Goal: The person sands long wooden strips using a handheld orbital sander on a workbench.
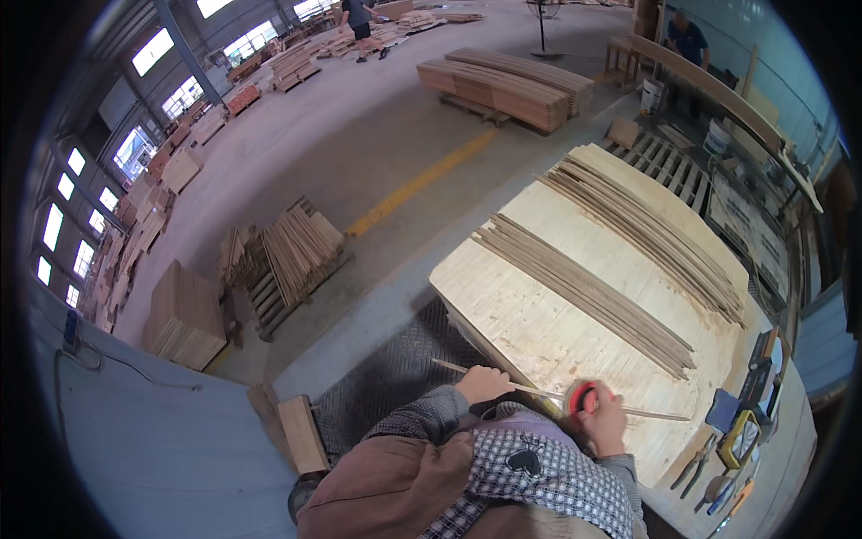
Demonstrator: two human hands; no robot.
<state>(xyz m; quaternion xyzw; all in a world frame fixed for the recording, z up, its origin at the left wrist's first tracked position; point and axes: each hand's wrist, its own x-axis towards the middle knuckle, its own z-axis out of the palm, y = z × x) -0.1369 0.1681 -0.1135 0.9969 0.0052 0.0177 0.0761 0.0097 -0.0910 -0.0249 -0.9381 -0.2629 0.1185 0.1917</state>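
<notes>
A thin wooden strip (656, 414) lies across the near edge of a plywood-topped table (525, 316). My left hand (486, 385) is closed around the strip left of the table's edge, and the strip's left end sticks out beyond it. In my right hand (601, 418) is a round red and black tool (584, 397), blurred, which I cannot identify more closely; it is over the strip. Beyond my hands lie a bundle of thin wooden strips (586, 290) and a second, larger bundle (646, 229) farther back.
Pliers (695, 465), a yellow-framed tool (739, 439), a blue block (722, 409) and a knife (739, 500) lie at the table's right. Strips on a pallet (296, 249) and stacked boards (188, 316) stand left. Two people work in the distance, one by a long board (714, 81).
</notes>
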